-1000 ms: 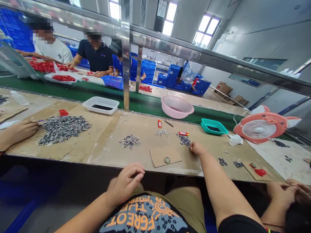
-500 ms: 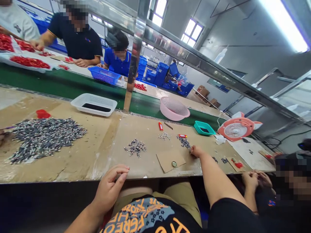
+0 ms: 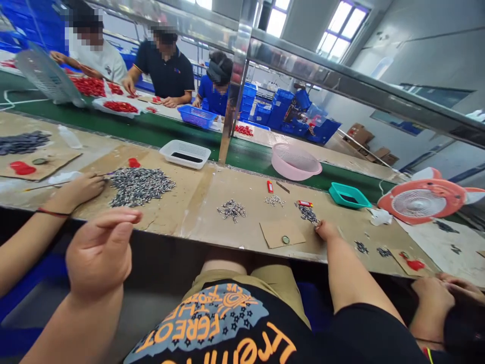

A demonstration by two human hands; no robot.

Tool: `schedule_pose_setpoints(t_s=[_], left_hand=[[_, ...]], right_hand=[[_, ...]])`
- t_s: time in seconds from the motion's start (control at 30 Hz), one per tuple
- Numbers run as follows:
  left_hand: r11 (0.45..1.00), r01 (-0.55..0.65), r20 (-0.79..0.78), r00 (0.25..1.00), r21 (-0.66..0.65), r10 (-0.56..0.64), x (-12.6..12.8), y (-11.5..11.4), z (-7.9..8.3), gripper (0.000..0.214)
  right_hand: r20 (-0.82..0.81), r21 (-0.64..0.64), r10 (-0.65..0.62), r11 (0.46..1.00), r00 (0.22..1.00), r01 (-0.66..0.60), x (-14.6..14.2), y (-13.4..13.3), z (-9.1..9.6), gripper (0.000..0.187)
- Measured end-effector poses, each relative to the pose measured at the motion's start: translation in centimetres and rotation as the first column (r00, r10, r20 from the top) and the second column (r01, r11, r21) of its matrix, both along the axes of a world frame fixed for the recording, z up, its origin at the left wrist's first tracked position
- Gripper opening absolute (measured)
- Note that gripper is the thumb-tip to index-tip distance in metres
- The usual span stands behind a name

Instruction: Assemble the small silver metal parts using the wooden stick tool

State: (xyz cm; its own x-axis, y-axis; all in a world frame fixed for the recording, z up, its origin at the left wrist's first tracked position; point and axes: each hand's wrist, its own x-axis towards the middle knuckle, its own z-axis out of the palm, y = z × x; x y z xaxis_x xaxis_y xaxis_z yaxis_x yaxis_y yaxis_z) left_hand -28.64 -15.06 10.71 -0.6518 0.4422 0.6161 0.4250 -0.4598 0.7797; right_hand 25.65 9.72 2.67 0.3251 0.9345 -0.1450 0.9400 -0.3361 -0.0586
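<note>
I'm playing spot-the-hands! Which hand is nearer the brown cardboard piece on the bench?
Right. The right hand rests just off the right edge of the brown cardboard piece; the left hand is raised far to its left, by the bench edge.

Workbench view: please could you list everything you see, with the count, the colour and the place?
Large pile of small parts: 1, grey, bench left of middle.
Small piles: at least 5, grey, bench ahead and right.
Cardboard piece: 1, brown, bench middle.
Tray: 1, white, far bench edge.
Basket: 1, pink, far bench edge.
Small tray: 1, teal, right of the basket.
Fan: 1, coral, bench right.
Belt: 1, green, beyond the bench.
Co-workers: 5, three beyond the belt, one at each side.
Left hand: raised near the bench edge.
Right hand: at the bench, beside a small pile.
</note>
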Motion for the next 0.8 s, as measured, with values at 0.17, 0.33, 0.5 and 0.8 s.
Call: schedule_pose_setpoints(t_s=[0.17,0.33,0.5,0.8], left_hand=[[0.981,0.005,0.162,0.986,0.196,-0.038,1.6,-2.0,-0.8,0.008],[0.967,0.243,0.232,0.947,-0.077,-0.22,9.2,-3.6,-4.8,0.008],[0.616,0.634,0.117,0.735,-0.468,-0.668,19.2,-2.2,-7.3,0.019],[0.535,0.708,-0.098,0.558,-0.462,-0.824,25.3,0.3,-3.7,0.017]], right_hand=[[-0.159,0.264,0.065,0.964,0.985,-0.021,0.3,-1.1,0.5,0.005],[-0.377,0.517,0.299,0.853,0.877,-0.069,-1.4,-2.6,1.5,0.013],[-0.571,0.578,0.567,0.791,0.594,-0.2,-7.1,-8.8,2.0,0.018],[-0.941,0.266,0.121,0.845,-0.317,-0.465,-11.7,-21.5,3.3,0.026]])
